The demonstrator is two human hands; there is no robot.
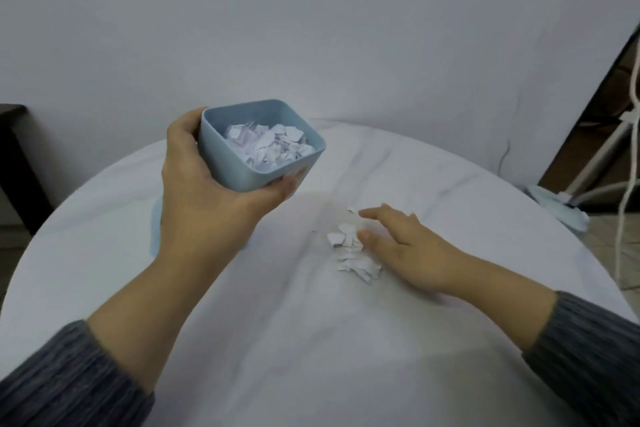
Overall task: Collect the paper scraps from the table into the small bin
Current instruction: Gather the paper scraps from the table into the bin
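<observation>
My left hand (194, 184) grips a small light-blue bin (242, 163) and holds it up above the round white table (311, 340). The bin is tilted toward me and holds several white paper scraps (270, 146). On the table to the right of centre lies a small heap of torn paper scraps (351, 250). My right hand (408, 246) rests flat on the table just right of that heap, fingers straight and spread, thumb and fingertips touching its edge.
A light-blue flat thing (155, 229) lies on the table, mostly hidden behind my left forearm. A dark piece of furniture (14, 156) stands at the left. White cords and a stand (623, 163) hang at the right, beyond the table's edge.
</observation>
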